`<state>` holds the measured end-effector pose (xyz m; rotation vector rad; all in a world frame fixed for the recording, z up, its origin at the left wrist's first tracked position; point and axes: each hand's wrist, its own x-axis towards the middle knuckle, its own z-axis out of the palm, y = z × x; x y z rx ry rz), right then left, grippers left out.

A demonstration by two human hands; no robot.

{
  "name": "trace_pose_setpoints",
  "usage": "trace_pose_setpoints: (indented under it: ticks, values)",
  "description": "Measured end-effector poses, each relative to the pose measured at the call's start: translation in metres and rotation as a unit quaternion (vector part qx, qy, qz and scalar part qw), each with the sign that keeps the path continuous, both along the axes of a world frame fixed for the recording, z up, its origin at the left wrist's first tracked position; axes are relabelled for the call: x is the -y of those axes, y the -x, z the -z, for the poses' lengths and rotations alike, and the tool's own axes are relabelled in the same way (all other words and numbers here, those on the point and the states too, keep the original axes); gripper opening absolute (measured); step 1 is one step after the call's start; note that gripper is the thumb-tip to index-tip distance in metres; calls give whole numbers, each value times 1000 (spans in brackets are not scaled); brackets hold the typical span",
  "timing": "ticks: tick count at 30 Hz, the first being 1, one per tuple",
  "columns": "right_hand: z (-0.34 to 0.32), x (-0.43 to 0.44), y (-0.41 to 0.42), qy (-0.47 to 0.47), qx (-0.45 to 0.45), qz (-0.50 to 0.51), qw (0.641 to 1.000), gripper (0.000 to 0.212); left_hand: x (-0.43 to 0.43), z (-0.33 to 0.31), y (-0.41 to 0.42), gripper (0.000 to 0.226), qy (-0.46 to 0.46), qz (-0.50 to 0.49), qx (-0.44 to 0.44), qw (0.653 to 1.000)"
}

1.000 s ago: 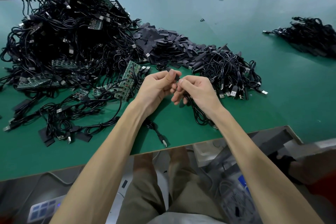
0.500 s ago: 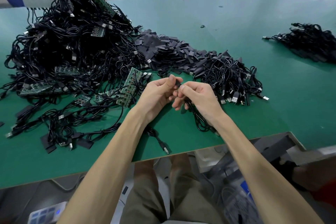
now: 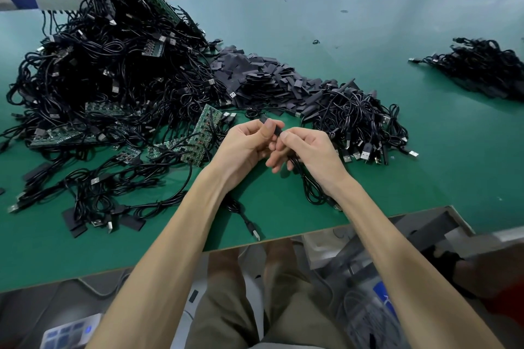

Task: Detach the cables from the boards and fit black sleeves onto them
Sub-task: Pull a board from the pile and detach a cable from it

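Over the green table [image 3: 368, 37], my left hand [image 3: 243, 147] pinches a short black sleeve [image 3: 273, 129] between thumb and fingers. My right hand [image 3: 309, 150] meets it and pinches the end of a black cable [image 3: 307, 187], whose coil hangs under the palm onto the table. Where the cable end meets the sleeve is hidden by my fingers. A green board [image 3: 205, 132] with cables still plugged in lies just left of my hands. A heap of loose black sleeves [image 3: 266, 79] lies behind them.
A big tangle of cables and boards [image 3: 107, 71] fills the left of the table. A cable pile [image 3: 360, 125] lies to the right of my hands, another cable pile [image 3: 482, 68] at the far right. A loose cable [image 3: 243, 218] reaches the front edge.
The view tilted so the table sits lower in frame. My hands stay together; the sleeve now shows more plainly between my left thumb and my right fingertips.
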<state>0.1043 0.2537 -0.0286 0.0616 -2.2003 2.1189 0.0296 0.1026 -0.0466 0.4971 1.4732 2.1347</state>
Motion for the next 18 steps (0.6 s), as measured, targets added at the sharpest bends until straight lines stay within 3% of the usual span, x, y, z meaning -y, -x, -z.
trace_pose_setpoints:
  ticks: [7,18]
  values:
    - [2,-3,0,-3,-8,-40,999,30,0,2,0,36,-34,5,-21,999]
    - [3,-4,1,-14,-23,-70,997,31,-1,-3,-3,53,-11,-12,-48,999]
